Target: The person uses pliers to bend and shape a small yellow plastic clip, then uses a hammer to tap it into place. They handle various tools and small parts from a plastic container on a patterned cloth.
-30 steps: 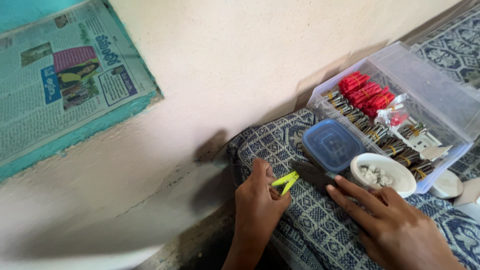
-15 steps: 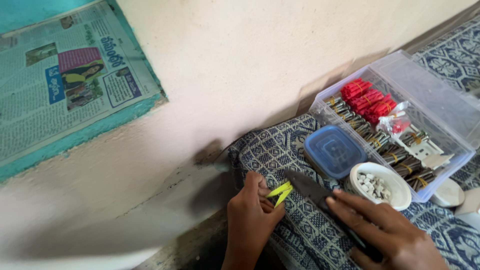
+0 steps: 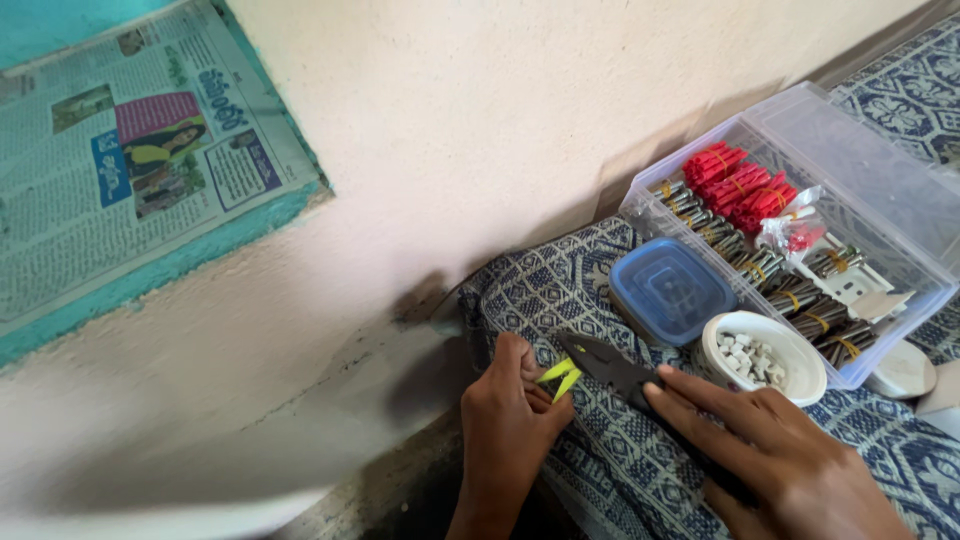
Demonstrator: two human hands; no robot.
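My left hand (image 3: 507, 425) grips a small yellow-green snipper (image 3: 558, 377) at the edge of a blue patterned cloth (image 3: 600, 470). My right hand (image 3: 780, 460) lies flat on the cloth with its fingers resting on a dark pointed metal tool (image 3: 612, 366), whose tip points toward the snipper. Just beyond the fingertips stands a small white bowl (image 3: 765, 355) holding several pale little pieces.
A blue-lidded square tub (image 3: 672, 289) sits by the bowl. Behind it is a clear plastic box (image 3: 800, 215) with red bundles and several banded dark sticks. A cream wall runs at left, with a newspaper-lined turquoise niche (image 3: 130, 170).
The view has swung a little; both hands have stayed by the cloth edge. My right hand has slid closer over the dark tool, and the left still grips the snipper.
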